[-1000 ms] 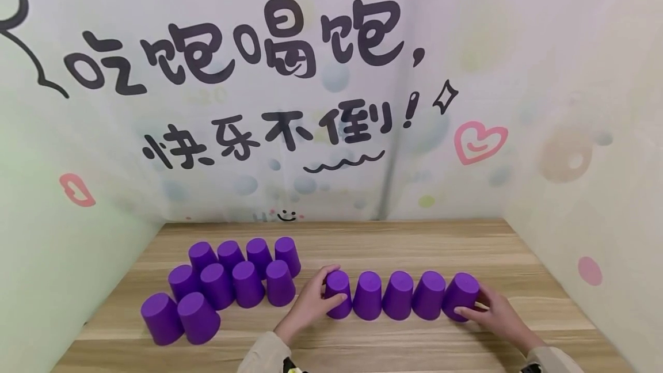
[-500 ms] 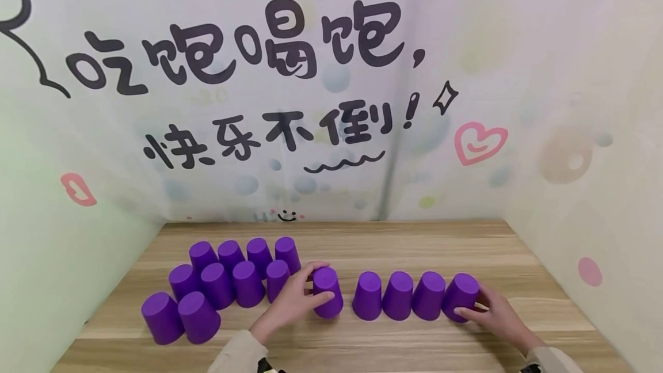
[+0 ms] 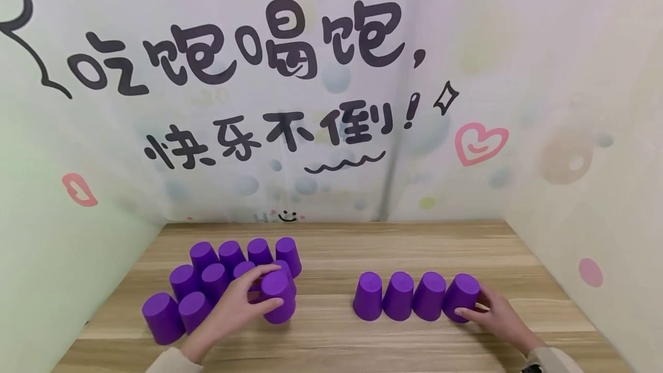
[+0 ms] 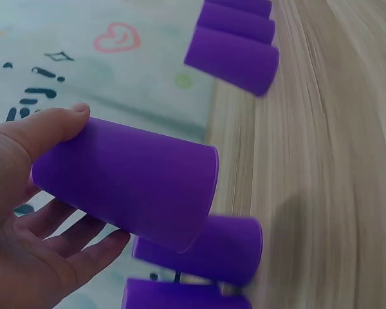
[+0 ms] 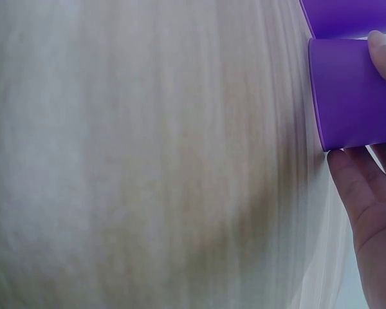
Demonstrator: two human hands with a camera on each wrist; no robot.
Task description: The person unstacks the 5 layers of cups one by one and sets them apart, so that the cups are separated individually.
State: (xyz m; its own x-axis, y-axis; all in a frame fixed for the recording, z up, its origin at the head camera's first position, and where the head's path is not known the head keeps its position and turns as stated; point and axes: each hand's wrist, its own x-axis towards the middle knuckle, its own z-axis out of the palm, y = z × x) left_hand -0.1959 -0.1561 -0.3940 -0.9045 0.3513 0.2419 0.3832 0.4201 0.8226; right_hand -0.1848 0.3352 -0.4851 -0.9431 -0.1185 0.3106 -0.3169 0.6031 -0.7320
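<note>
Across the wooden table (image 3: 326,353), we see a cluster of purple cups (image 3: 164,320) at left and a four-cup row (image 3: 399,299) at right, all upside down. Just before the cluster, the left hand (image 3: 230,309) grasps one cup (image 3: 277,291), mouth down, long axis roughly vertical; the right hand (image 3: 497,315) grips the row's end cup (image 3: 463,295), base up.

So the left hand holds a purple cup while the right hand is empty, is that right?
Not quite: the head view shows the right hand holding the rightmost purple cup. The left hand does hold a purple cup.
</note>
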